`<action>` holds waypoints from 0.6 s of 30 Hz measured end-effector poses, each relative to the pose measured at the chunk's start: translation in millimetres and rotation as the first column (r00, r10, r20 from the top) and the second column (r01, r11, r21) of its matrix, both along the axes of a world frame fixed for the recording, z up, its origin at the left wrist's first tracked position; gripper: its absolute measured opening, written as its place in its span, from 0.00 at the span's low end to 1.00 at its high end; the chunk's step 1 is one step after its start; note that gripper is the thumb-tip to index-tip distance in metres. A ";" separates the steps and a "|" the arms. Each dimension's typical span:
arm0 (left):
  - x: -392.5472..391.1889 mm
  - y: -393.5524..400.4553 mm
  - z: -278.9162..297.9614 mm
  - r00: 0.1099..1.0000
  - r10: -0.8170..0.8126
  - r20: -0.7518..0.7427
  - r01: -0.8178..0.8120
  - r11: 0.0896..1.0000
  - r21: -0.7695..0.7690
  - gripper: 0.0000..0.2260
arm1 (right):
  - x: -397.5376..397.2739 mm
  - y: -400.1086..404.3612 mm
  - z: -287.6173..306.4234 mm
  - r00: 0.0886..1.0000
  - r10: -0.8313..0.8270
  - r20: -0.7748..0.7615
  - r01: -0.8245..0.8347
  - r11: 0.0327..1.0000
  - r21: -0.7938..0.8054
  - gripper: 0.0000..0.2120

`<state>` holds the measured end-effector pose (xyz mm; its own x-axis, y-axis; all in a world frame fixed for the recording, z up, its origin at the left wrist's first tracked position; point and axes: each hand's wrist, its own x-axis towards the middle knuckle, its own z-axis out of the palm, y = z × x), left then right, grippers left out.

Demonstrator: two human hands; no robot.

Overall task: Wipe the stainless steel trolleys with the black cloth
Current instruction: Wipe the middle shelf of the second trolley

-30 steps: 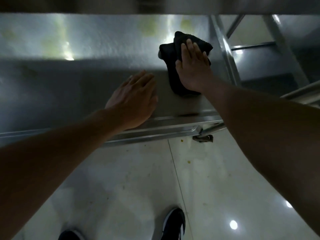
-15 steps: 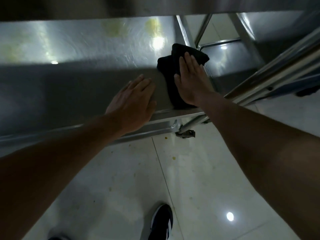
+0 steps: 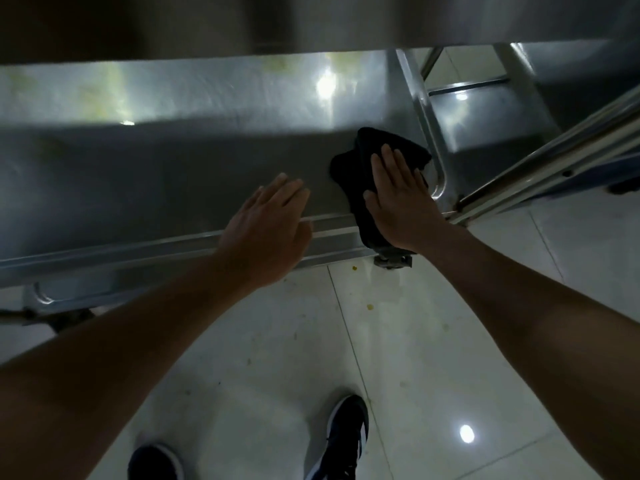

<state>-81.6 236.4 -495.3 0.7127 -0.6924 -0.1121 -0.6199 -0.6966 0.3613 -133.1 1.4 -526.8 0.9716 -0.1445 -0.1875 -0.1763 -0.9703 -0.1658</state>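
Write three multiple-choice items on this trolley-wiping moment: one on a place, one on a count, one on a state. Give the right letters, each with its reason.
1. Where does the black cloth lie?
A. on the floor
B. at the shelf's right end
C. over the left forearm

2. How many shoes show?
A. one
B. two
C. four

3. How is the right hand?
A. flat on the cloth
B. balled in a fist
C. hanging idle

Answers: B, the cloth sits on the trolley shelf beside its right post. B, a left shoe and a right shoe stand on the tiles. A, straight fingers press the cloth.
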 end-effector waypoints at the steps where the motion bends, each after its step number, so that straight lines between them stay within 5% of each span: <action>1: -0.4 10.4 -1.5 1.000 0.009 0.007 -0.009 1.000 -0.003 0.23 | 2.7 9.9 0.5 1.000 0.010 -0.006 -0.010 1.000 -0.004 0.30; 18: 8.4 208.0 -0.6 0.988 0.155 -0.001 -0.154 0.987 0.042 0.27 | 71.4 233.8 -2.7 0.978 0.208 -0.010 -0.208 0.978 -0.007 0.31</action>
